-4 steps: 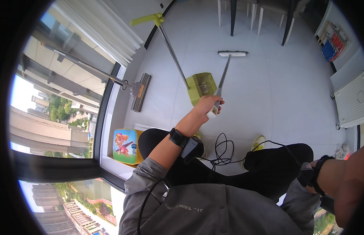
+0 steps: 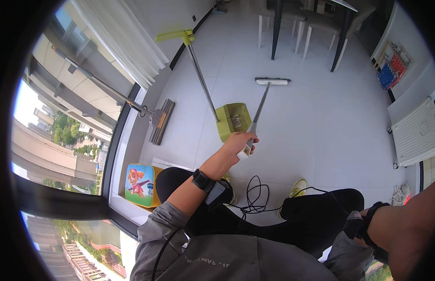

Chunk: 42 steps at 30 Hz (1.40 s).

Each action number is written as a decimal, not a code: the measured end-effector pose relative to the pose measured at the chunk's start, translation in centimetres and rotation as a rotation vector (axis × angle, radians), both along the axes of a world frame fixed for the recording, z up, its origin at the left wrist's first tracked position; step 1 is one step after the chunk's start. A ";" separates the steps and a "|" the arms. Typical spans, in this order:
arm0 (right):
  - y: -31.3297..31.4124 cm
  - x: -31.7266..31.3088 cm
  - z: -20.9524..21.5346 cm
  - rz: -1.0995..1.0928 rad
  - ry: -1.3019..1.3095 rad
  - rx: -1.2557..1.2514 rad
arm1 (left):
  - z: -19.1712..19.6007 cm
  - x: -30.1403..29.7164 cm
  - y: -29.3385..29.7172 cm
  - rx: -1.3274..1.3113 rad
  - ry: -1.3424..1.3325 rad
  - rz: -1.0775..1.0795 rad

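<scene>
My left hand [image 2: 241, 143] is closed round the upper end of a grey handle with a white tip. That handle belongs to a broom [image 2: 259, 112], whose narrow white head with a dark edge rests on the floor farther out. Just beyond my hand stands a green dustpan [image 2: 245, 111] with comb-like teeth and some greyish debris inside. Its long metal pole rises to a green grip [image 2: 173, 35]. At the right edge, close to the camera, my right hand [image 2: 414, 229] is raised and blurred. Its fingers are out of view.
A sponge mop [image 2: 162, 122] leans by the window on the left. Near my left knee is a yellow box with a cartoon lid [image 2: 138, 185]. A black cable [image 2: 255, 199] loops between my feet. Chairs [image 2: 305, 25] stand far off; a white heater [image 2: 415, 133] is at right.
The view has tilted, so the floor and everything on it sit lower and slightly left in the picture. My left hand keeps its hold on the broom.
</scene>
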State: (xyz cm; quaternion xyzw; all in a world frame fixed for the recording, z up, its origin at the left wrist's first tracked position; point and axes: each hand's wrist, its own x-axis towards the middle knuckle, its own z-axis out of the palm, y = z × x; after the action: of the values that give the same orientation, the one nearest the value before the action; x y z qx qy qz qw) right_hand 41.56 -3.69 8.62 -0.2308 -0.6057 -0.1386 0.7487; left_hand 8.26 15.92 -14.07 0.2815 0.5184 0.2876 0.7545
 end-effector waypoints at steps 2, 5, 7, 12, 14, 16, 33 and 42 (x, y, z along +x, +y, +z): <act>0.1 -0.4 -0.3 -0.006 0.003 0.015 | -0.3 -0.6 -0.2 0.006 0.018 -0.022; -0.2 -0.3 -0.2 -0.035 0.001 0.030 | 0.3 0.3 -0.2 0.025 0.052 -0.082; 0.1 0.2 0.3 -0.060 -0.001 0.025 | 0.3 1.0 -0.1 0.016 0.050 -0.072; 1.9 0.3 2.2 -0.065 -0.006 0.053 | 0.7 0.3 0.3 -0.001 0.102 -0.090; 2.8 0.8 3.0 -0.055 -0.024 0.053 | 1.9 0.7 0.5 -0.034 0.134 -0.097; 4.0 0.3 3.5 -0.018 -0.037 0.046 | 0.2 -0.2 0.4 -0.022 0.101 -0.086; 2.0 -2.1 3.1 0.046 -0.153 0.210 | 1.2 0.3 0.3 -0.042 0.092 -0.108; 2.6 -1.7 2.9 0.138 -0.275 0.247 | 1.5 0.5 -0.4 -0.002 0.081 -0.046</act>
State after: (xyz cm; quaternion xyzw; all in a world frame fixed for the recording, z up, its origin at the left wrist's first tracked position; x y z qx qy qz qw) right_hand 39.83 -1.12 11.48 -0.0741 -0.6951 -0.1904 0.6893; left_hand 8.80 15.53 -12.52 0.3039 0.5421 0.2582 0.7396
